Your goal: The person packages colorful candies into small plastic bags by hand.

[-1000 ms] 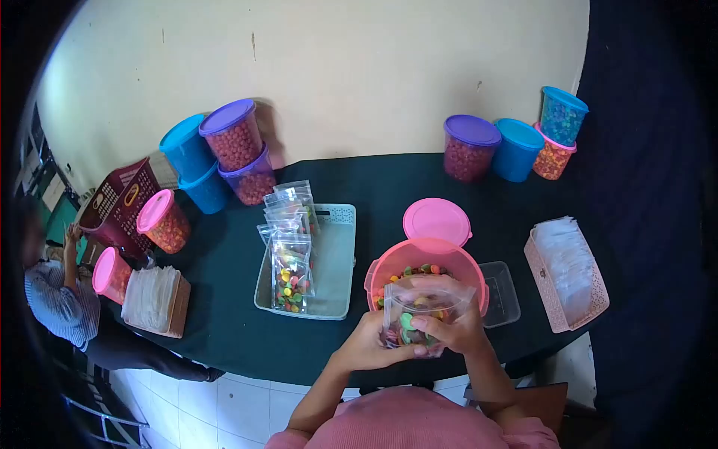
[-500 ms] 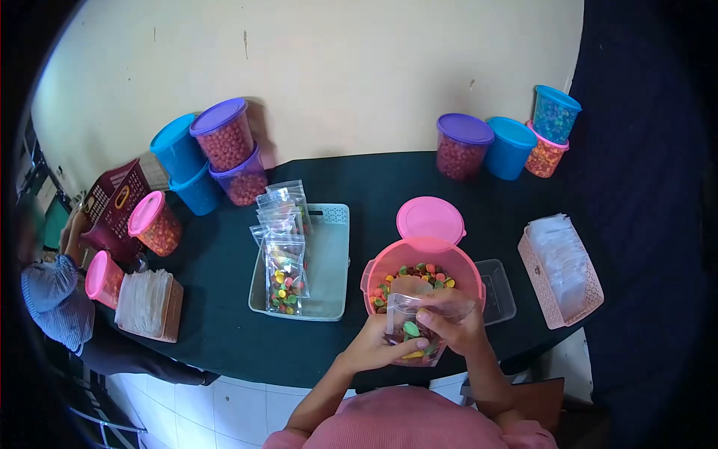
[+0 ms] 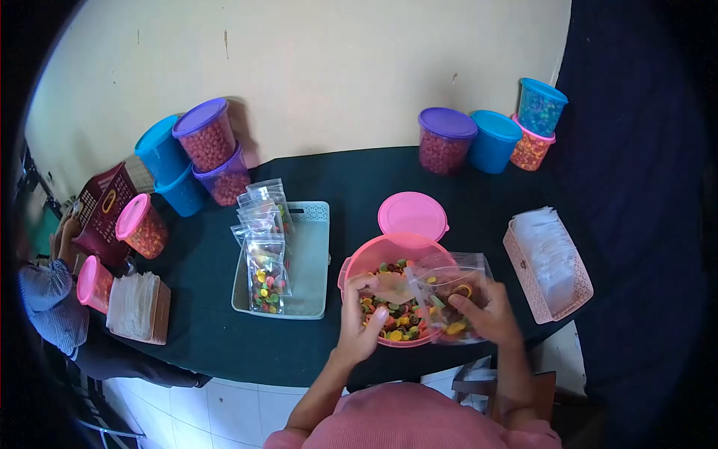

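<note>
My right hand [image 3: 490, 314] grips a clear zip bag [image 3: 452, 299] with colourful round candies in its lower part, the thumb pressed on its front. The bag is tilted over the right side of a pink tub [image 3: 346, 278]. At the tub's left side, my left hand [image 3: 359, 325] has its thumb and fingers apart and seems to hold nothing. Inside the tub lie many candies [image 3: 404, 322] in red, yellow, green and brown. A tan, translucent piece [image 3: 394, 288], perhaps a scoop or cup, rests on them by my left fingertips.
Left of the tub, a pale tray [image 3: 310, 262] holds several filled bags [image 3: 265, 277]. A pink lid [image 3: 413, 217] lies behind the tub. Baskets of empty bags stand right [image 3: 550, 254] and left [image 3: 134, 307]. Lidded tubs [image 3: 447, 142] line the wall. Another person [image 3: 52, 299] is at far left.
My right hand has carried the bag right, away from my left hand. The left hand has let go of the bag and its fingers have spread. The view has shifted slightly.
</note>
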`<control>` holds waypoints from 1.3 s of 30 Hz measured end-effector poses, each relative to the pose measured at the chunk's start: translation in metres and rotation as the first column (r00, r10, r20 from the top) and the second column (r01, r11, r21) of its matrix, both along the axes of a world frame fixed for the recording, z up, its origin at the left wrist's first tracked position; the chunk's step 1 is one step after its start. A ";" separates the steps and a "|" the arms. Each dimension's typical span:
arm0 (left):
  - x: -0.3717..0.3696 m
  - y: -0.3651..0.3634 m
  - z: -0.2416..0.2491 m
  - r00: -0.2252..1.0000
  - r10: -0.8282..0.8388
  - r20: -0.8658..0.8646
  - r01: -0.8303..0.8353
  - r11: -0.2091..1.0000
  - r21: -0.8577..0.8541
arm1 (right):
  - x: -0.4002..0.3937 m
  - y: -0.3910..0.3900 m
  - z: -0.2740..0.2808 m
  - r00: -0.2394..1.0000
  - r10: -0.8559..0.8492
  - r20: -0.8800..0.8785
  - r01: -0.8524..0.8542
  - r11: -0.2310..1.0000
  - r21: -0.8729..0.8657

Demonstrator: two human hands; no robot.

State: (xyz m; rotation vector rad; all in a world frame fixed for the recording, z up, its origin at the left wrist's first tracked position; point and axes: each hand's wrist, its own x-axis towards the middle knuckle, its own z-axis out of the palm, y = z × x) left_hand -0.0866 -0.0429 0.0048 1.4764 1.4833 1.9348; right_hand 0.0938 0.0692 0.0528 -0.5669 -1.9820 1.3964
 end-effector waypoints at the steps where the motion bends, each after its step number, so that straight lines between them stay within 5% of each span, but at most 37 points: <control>1: -0.008 0.003 -0.004 0.988 0.056 -0.141 -0.062 0.997 -0.038 | 0.005 0.007 0.014 0.983 0.025 0.184 -0.040 0.996 0.080; 2: -0.006 0.010 -0.005 0.988 0.108 -0.109 -0.113 0.993 -0.033 | 0.008 0.012 0.031 0.927 0.015 0.375 -0.096 0.975 0.199; 7: -0.002 0.027 -0.014 0.893 0.119 -0.434 -0.225 0.953 -0.203 | 0.006 0.045 0.028 0.925 0.002 0.379 -0.117 0.952 0.282; 9: 0.000 0.026 -0.014 0.860 0.168 -0.482 -0.280 0.945 -0.169 | 0.002 0.051 0.026 0.829 -0.027 0.559 -0.239 0.886 0.397; 19: 0.000 0.026 -0.016 0.862 0.209 -0.462 -0.350 0.904 -0.245 | -0.007 0.082 0.061 0.715 0.013 0.699 -0.393 0.834 0.387; 22: 0.000 0.026 -0.015 0.850 0.220 -0.478 -0.363 0.903 -0.229 | -0.011 0.076 0.065 0.579 -0.065 0.813 -0.506 0.753 0.421; 26: 0.001 0.026 -0.015 0.864 0.219 -0.453 -0.351 0.908 -0.230 | -0.008 0.081 0.073 0.643 -0.041 0.765 -0.457 0.780 0.427; 29: -0.001 0.028 -0.015 0.857 0.210 -0.470 -0.353 0.905 -0.238 | -0.009 0.078 0.072 0.534 -0.072 0.842 -0.586 0.687 0.430; 31: 0.000 0.027 -0.016 0.860 0.231 -0.455 -0.358 0.908 -0.216 | -0.007 0.084 0.075 0.648 -0.016 0.762 -0.502 0.743 0.443; 35: 0.000 0.027 -0.012 0.854 0.218 -0.472 -0.358 0.905 -0.229 | -0.011 0.079 0.068 0.550 -0.065 0.833 -0.611 0.649 0.454; 39: 0.003 0.025 -0.012 0.854 0.214 -0.475 -0.358 0.903 -0.238 | -0.012 0.081 0.070 0.596 -0.012 0.803 -0.567 0.702 0.431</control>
